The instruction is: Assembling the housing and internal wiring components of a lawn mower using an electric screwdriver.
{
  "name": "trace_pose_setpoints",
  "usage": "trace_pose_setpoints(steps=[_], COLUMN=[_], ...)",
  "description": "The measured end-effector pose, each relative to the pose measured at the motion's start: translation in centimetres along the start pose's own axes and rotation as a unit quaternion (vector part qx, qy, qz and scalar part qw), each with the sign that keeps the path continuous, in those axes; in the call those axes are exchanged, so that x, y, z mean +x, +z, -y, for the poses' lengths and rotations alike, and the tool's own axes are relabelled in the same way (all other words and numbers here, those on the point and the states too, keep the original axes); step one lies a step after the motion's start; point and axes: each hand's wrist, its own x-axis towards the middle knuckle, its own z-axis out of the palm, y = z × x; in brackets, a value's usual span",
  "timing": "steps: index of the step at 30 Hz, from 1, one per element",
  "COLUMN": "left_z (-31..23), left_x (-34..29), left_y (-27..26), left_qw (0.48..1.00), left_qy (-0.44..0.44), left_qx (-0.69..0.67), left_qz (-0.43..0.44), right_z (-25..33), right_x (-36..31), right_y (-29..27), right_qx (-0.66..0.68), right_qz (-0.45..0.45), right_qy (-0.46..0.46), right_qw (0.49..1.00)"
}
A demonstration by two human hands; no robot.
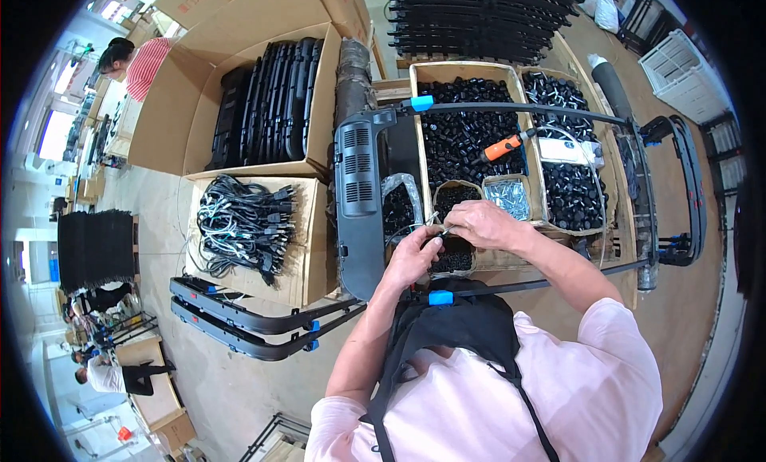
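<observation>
My left hand and my right hand meet in front of my apron, fingertips pinched close together. Between them is a small, thin piece, perhaps wire ends, too small to make out. Just left of my hands stands a black vented plastic panel, joined to a long black frame that surrounds the work area. Blue clips sit on the frame. A pale thin cable runs from near the panel toward my fingers. Under and beside my hands are small boxes of black screws.
Wooden bins hold black knobs and silver screws. An orange power screwdriver lies across them. To the left, bundled cables lie on a carton, beside a box of black panels. Curved black frames stand below. Other people are farther left.
</observation>
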Motion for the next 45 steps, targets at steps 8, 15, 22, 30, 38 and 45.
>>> trace_pose_setpoints(steps=[8, 15, 22, 30, 38, 45], left_z=[0.5, 1.7, 3.0, 3.4, 6.0, 6.1], left_x=[-1.6, -3.5, -5.4, -9.1, -13.6, -15.8], left_y=[-2.0, -3.7, -5.1, -6.3, -6.9, -8.1], left_qw=[0.965, 0.926, 0.907, 0.89, 0.911, 0.934], left_qy=[-0.067, -0.08, -0.066, -0.04, -0.019, -0.027], left_qx=[-0.255, -0.368, -0.413, -0.443, -0.4, -0.344], left_qz=[0.017, -0.02, -0.048, -0.099, -0.1, -0.092], right_z=[2.5, 5.0, 7.7, 9.6, 10.5, 8.9], right_x=[2.5, 4.6, 7.3, 10.4, 16.3, 15.0], right_y=[2.5, 3.1, 4.0, 7.1, 12.5, 9.9], right_qx=[0.093, 0.089, -0.01, -0.021, -0.05, -0.035], right_qz=[0.024, 0.026, -0.048, 0.014, -0.068, -0.078], right_qy=[0.077, 0.005, -0.088, -0.091, -0.143, -0.066], right_qw=[0.992, 0.996, 0.995, 0.996, 0.986, 0.994])
